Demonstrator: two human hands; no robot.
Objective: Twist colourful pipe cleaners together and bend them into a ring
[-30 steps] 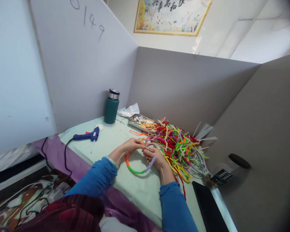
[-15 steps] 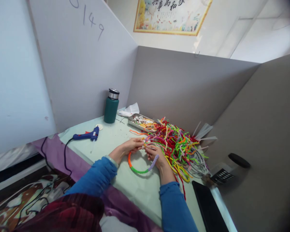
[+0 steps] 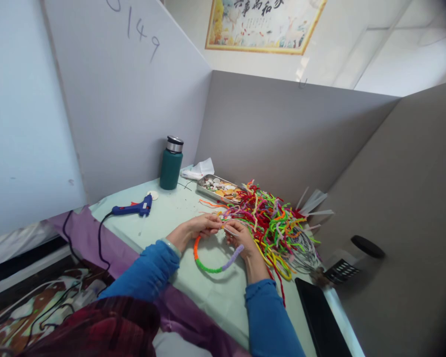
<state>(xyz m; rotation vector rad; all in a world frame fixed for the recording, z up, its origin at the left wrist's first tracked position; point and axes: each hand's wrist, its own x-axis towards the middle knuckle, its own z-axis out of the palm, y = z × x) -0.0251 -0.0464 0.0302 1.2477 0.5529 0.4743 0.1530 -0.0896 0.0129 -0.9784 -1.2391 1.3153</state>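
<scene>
A curved band wrapped in fuzzy pipe cleaner [image 3: 210, 269] hangs below my hands, orange on its left part, green at the bottom and light purple toward its right end. My left hand [image 3: 202, 226] is closed in a pinch at the upper orange end of the band. My right hand [image 3: 241, 237] pinches close by, fingertips meeting the left ones around a small pale and yellowish piece, mostly hidden by the fingers. The band's purple end rises free in front of my right wrist. Just beyond the hands lies a big heap of coloured pipe cleaners [image 3: 271, 218].
A metal tray [image 3: 217, 197] of small round pieces sits behind the heap. On the left lie a blue glue gun [image 3: 132, 207] with its cord and a green bottle [image 3: 171, 166]. A black flat object [image 3: 321, 317] lies at right. Grey partitions [image 3: 282, 129] enclose the table.
The curved band has swung slightly left and down below my hands. Both hands stay pinched together in nearly the same place, with small finger shifts.
</scene>
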